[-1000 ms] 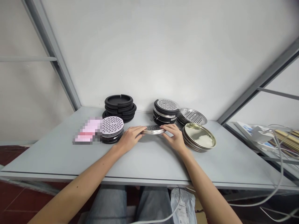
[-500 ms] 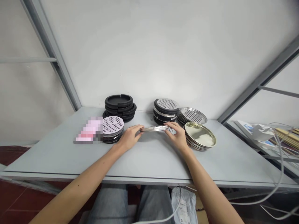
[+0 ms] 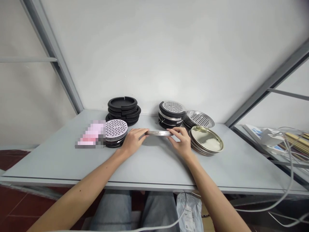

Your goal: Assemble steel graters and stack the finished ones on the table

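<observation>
My left hand [image 3: 133,140] and my right hand [image 3: 181,140] pinch opposite edges of a thin round metal disc [image 3: 158,133], held flat just above the grey table [image 3: 154,167]. Left of my left hand lies a perforated white disc on black rings [image 3: 116,132]. Right of my right hand is a stack of shiny gold-tinted metal lids [image 3: 205,140]. Behind the held disc stands a black ring stack topped by a perforated disc [image 3: 172,113].
A pile of black rubber rings [image 3: 123,109] sits at the back left, a stack of slotted metal plates [image 3: 199,119] at the back right. A blurred pink item [image 3: 91,137] lies at the left. Cables [image 3: 285,193] and papers hang at the right.
The disc has been lifted slightly off the table and levelled, so it is seen edge-on. Both hands stayed at its rim.
</observation>
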`<state>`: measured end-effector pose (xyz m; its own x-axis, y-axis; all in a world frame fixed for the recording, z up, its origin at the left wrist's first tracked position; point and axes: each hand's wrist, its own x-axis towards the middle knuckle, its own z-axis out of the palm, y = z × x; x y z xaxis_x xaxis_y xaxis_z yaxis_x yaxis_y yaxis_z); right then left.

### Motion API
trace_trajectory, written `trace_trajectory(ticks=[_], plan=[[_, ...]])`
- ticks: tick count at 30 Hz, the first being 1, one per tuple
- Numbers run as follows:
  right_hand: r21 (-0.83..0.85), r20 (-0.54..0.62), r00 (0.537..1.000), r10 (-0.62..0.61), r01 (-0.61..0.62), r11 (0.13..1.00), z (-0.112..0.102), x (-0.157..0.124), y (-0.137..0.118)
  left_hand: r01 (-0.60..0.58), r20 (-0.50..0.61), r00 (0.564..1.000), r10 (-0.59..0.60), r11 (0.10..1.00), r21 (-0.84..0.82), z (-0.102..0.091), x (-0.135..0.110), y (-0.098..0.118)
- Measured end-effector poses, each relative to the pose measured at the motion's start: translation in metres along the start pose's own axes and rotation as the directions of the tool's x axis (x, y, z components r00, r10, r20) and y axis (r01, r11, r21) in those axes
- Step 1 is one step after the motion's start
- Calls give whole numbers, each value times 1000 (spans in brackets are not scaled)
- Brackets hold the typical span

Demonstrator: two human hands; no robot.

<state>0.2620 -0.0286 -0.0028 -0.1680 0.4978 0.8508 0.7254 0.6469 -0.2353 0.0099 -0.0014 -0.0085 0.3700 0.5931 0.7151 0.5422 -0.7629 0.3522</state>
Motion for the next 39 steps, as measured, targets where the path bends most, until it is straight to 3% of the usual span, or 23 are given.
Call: trace_trajectory(ticks=[4,9,12,15,21,28,34,39], plan=[[76,-5,990,144,-144,987,2,1,-1,-6,-60,998,3,999,-49,1,-1,-4],[166,99,954,284,-297,940,6,1,9,73,-154,983,-101,981,-182,0,0,-3],[198,54,948,313,-318,927,6,1,9,165,-128,971,-201,956,-244,0,3,-3],[227,-15,963,270,-260,939,3,2,3,245,-51,964,-260,947,-205,1,4,-5],[173,-56,983,173,-161,972,-1,2,-2,112,25,994,-110,990,-91,0,1,-1],[105,-43,991,125,-120,987,0,0,0,7,-38,999,-8,1000,-23,-5,1,7],[72,-3,997,74,-74,995,4,-2,1,-72,5,997,72,995,-74,0,-1,3],[95,45,992,120,-124,988,5,-1,3,-60,-61,997,54,993,-103,1,-3,1]])
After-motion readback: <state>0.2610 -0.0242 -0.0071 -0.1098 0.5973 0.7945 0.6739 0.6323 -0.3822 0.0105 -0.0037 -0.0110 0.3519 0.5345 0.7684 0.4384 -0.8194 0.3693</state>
